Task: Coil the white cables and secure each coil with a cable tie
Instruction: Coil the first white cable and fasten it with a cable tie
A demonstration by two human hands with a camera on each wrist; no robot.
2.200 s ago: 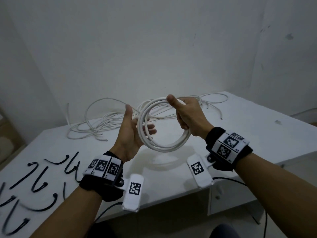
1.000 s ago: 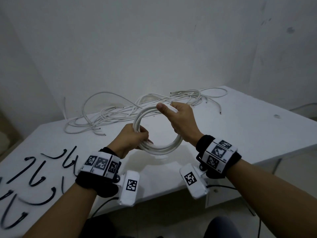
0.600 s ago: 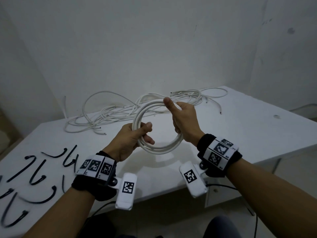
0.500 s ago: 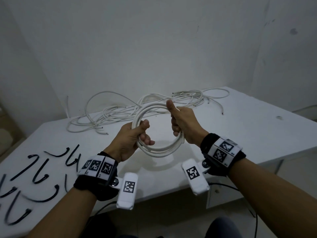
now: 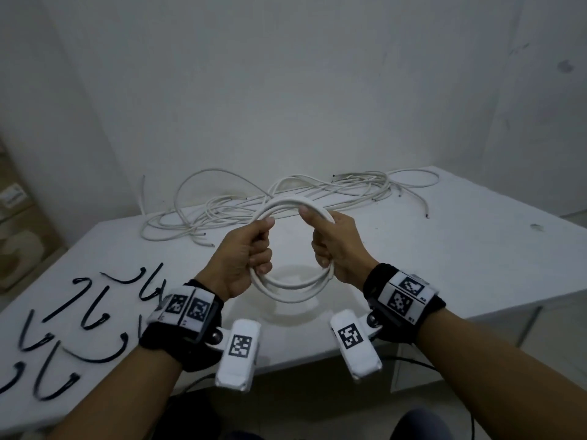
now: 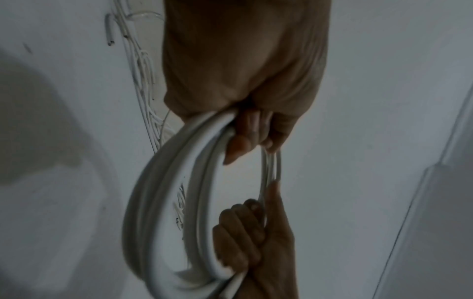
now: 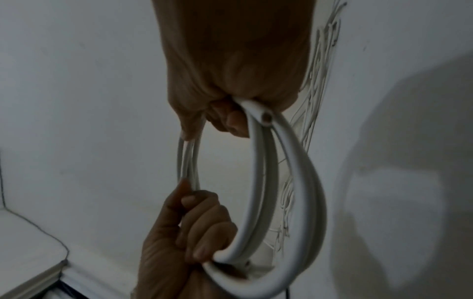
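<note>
A white cable coil of several loops hangs upright in the air above the table's front half. My left hand grips the coil's left side with fingers curled round the strands and the thumb on top. My right hand grips the right side the same way. In the left wrist view the left hand clasps the coil and the right hand shows below. In the right wrist view a cut cable end sticks out beside the right hand. Black cable ties lie scattered at the table's left front.
A tangle of loose white cables lies along the back of the white table, against the wall. The table's front edge runs just under my wrists. A cardboard box stands off the table at the far left.
My left hand went from open beside the coil to gripping its left side, and its thumb slid up onto the top. Both hands now hold the coil level, closer to me.
</note>
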